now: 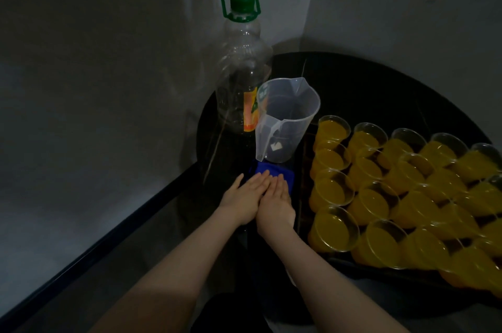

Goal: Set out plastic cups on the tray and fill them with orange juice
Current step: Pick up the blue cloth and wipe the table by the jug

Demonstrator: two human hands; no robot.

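Left hand: the left hand (242, 198) lies flat, fingers straight and close together, thumb spread to the left; its fingertips rest on the cloth (274, 174); it holds nothing
Right hand: the right hand (277, 203) lies flat just beside the left, touching it along the inner edge; fingers straight and pressed together, tips on the cloth; it grips nothing
Cloth: blue, folded, on the dark table (366, 82) just beyond both hands; partly covered by the fingers; its far edge touches or sits under the jug base, which of the two I cannot tell
Jug: the clear plastic jug (286, 120) stands upright just past the cloth, spout pointing away, handle toward the person; it looks empty
Bottle: the large clear bottle (241, 69) stands upright just left of the jug and behind it; green cap on, green carry handle up; orange label near the bottom; no juice visible inside
Tray: the dark tray (304, 196) lies right of the hands, its left rim near the right wrist
Cups: the clear plastic cups (334, 228) stand in tight rows across the tray, touching one another; those in view hold orange juice; the rows run out of view at the right
Table: dark, round-edged, set in a corner of grey walls
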